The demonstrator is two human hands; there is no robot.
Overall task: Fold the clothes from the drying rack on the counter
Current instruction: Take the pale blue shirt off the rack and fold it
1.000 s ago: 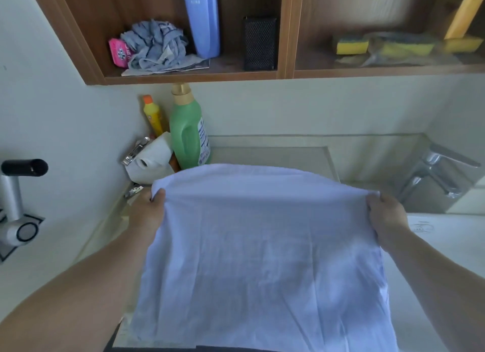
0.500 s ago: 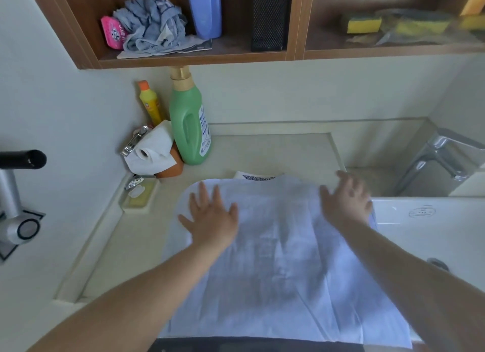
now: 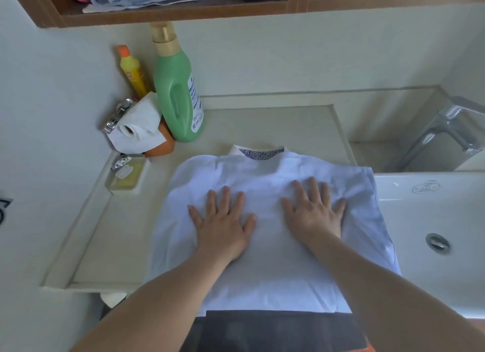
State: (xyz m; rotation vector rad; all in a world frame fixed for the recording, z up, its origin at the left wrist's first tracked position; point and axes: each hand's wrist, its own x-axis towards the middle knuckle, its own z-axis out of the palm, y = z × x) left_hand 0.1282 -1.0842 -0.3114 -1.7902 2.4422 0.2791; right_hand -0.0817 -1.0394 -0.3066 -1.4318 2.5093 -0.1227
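— Where's the white shirt (image 3: 265, 267)?
— Flat on the worktop (image 3: 110, 236), under both palms.
— And each grip?
— Left hand (image 3: 223, 227) and right hand (image 3: 313, 215) lie spread, fingers straight, pressing the cloth — clasping nothing. Collar just beyond the fingertips.

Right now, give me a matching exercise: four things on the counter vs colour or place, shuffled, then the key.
Things:
1. white shirt
2. detergent bottle
3. small bottle
4. soap dish

Descriptions:
A. yellow with an orange cap, by the wall
B. flat on the counter under the left hand and right hand
C. green, upright beside the toilet roll
D. at the counter's left edge, in front of the toilet roll

Pairs: 1-B, 2-C, 3-A, 4-D
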